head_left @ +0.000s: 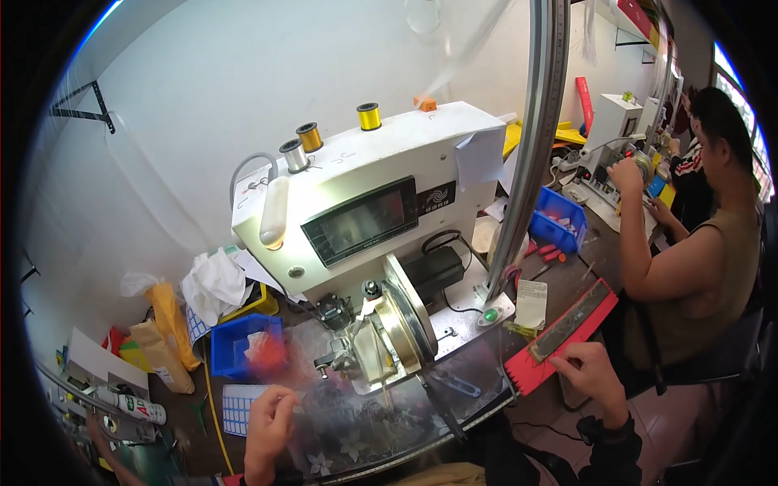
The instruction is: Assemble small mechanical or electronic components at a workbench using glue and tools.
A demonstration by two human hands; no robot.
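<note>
My left hand (271, 423) is raised over the table's near left part, its fingers curled in a pinch; whatever is between them is too small to make out. To the right, my right hand (592, 374) has thumb and forefinger pressed together at the lower edge of a red board (596, 310). On that board lies a long dark greenish-grey strip (566, 324). I cannot tell what the right fingertips hold. Between my hands stands a white machine (365, 174) with a dark screen (361, 220) and a round metal wheel head (397, 328).
Three wire or thread spools (369, 117) stand on the machine. Blue bins (243, 328) flank it, one holding red material. A grey metal post (531, 150) rises on the right. A blue-and-white sheet (241, 409) lies by my left hand. A co-worker (689, 275) sits at the far right.
</note>
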